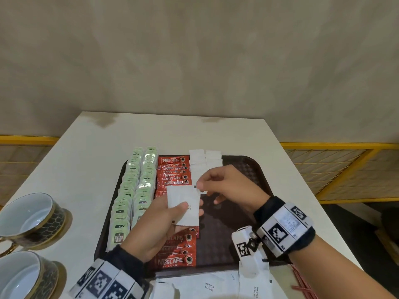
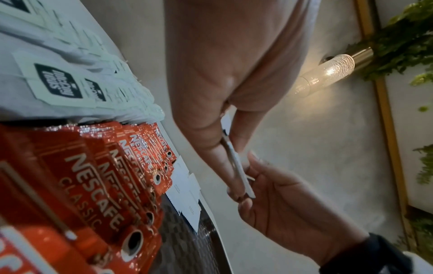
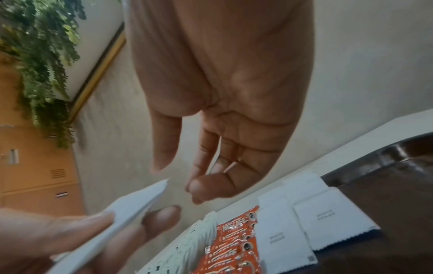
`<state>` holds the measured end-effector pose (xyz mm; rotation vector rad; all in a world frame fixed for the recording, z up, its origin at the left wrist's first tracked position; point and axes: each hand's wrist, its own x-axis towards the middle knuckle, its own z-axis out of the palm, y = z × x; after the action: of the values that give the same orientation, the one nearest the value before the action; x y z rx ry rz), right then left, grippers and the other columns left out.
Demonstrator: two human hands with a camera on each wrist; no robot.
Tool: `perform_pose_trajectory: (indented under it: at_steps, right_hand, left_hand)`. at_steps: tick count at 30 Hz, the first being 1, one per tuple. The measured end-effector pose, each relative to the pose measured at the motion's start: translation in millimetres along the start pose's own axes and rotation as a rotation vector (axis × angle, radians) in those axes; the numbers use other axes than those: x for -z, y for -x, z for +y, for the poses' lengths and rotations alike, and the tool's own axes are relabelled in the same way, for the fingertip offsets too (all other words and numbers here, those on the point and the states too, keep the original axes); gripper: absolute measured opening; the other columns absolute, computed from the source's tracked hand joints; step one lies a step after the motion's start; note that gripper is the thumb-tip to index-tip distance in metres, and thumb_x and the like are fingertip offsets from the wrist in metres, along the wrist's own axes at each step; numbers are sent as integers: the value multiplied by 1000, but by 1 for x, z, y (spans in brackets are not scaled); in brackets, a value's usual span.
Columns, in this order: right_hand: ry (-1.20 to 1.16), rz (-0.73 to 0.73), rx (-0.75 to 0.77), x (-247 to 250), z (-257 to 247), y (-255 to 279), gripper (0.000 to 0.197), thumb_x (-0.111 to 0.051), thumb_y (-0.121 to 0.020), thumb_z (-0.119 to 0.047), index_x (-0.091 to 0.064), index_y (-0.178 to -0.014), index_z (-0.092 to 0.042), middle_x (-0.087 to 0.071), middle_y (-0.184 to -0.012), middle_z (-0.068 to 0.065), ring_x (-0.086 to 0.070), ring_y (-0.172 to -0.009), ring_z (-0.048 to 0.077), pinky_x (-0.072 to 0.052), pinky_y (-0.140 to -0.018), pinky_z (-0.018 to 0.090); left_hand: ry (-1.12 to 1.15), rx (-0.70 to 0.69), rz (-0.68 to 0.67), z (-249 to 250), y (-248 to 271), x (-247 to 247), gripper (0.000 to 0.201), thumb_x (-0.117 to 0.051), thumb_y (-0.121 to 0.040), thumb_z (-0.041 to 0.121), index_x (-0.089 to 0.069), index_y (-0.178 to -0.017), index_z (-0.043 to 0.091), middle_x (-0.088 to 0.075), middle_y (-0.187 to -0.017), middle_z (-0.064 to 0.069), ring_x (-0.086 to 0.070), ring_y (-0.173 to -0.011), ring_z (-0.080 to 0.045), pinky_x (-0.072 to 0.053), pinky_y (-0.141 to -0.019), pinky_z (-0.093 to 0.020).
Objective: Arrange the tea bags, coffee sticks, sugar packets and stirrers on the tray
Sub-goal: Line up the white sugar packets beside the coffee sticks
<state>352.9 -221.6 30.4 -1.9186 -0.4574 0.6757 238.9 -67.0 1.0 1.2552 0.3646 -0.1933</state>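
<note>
While the left hand (image 1: 159, 223) grips a small stack of flat white paper sugar packets (image 1: 183, 205) between thumb and fingers above the middle of the dark brown patterned plastic tray (image 1: 248, 167), the right hand (image 1: 224, 186) pinches the stack's upper right corner with thumb and forefinger, seemingly peeling off the top packet. On the tray, 2 columns of pale green tea bags (image 1: 133, 190) fill the left side, a column of red foil coffee sticks (image 1: 173, 171) lies just beside them, and 2 short columns of white sugar packets (image 1: 205, 157) sit at the far edge, the spot where I judge the held ones belong. More loose white sugar packets (image 1: 216, 285) lie on the white table (image 1: 86, 158) near the tray's front edge, and thin red stirrers (image 1: 302, 285) rest on the table at the right, not yet on the tray. Because the packets are thin and slippery, the pinch may lift 2 at once, or the stack may fan out and spill onto the coffee sticks. Since the wrists hang low over the near rows, a careless reach toward the far edge could also scatter the coffee sticks or tea bags. 2 dark gold-trimmed ceramic cups (image 1: 30, 214) stand at the left.
</note>
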Motion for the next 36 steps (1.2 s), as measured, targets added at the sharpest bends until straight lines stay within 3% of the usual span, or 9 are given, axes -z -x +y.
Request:
perform_pose_trajectory:
  at_steps: [5,12,15,18,21,24,26,30,36]
  right_hand:
    - [-54,-38,-1,-4,2,8,4,-71,-85,-7,-72,-83,-9,-72,-79,1,-63,-71,10,-48,-56,18]
    - [-227,111,-72,17,5,21,5,-70,-86,-6,-69,-81,-8,-68,-76,7,-64,-63,10,-53,-56,18]
    - [-231,133,-86,25,6,28,7,-67,-88,-6,-68,-82,-9,-72,-82,9,-66,-68,11,-53,-58,19]
    - [-248,161,-115,30,10,31,7,-63,-91,-4,-64,-85,-8,-73,-95,17,-65,-75,19,-54,-56,20]
    - [-304,212,-143,34,17,29,14,-54,-90,7,-62,-92,-4,-68,-102,24,-65,-82,26,-56,-55,22]
    - [-312,220,-168,38,27,24,29,-45,-90,14,-63,-102,-4,-70,-106,18,-70,-89,24,-61,-75,32]
    - [-322,263,-207,41,33,17,27,-44,-90,15,-64,-96,-2,-70,-107,20,-69,-89,26,-58,-80,35]
    - [-249,362,-321,43,45,0,19,-53,-89,9,-62,-81,-6,-69,-89,20,-63,-68,21,-59,-61,31]
    - [-111,276,-502,42,54,-21,16,-62,-85,9,-59,-77,-5,-63,-73,15,-61,-60,20,-52,-49,27]
  left_hand:
    - [-46,3,-8,-2,3,-7,32,-53,-95,4,-56,-124,15,-71,-114,-7,-69,-104,-25,-53,-93,-43]
    - [-38,-42,-15,0,9,-5,33,-52,-94,-2,-60,-120,16,-72,-114,0,-69,-103,-20,-58,-82,-29]
    - [-36,-55,55,0,11,-4,27,-52,-95,2,-61,-114,19,-74,-107,-1,-71,-97,-20,-59,-75,-27]
    - [-48,-40,115,1,10,-4,21,-52,-96,9,-64,-112,14,-75,-103,-5,-70,-97,-24,-55,-83,-36]
    - [-102,-39,163,9,4,-5,17,-53,-95,8,-68,-102,10,-76,-92,-5,-70,-82,-17,-53,-72,-30]
    - [-252,-74,219,27,-7,-8,13,-57,-92,7,-70,-93,10,-74,-87,-3,-66,-77,-15,-46,-66,-23]
    - [-357,-119,263,39,-22,-11,11,-60,-90,6,-70,-90,11,-71,-88,-1,-63,-77,-12,-43,-64,-20]
    - [-617,-144,299,50,-62,-17,7,-70,-83,7,-70,-80,14,-71,-91,-3,-66,-84,-18,-54,-75,-29]
    - [-1089,21,267,38,-106,-25,21,-76,-79,15,-70,-97,5,-70,-103,-5,-65,-97,-23,-52,-80,-30]
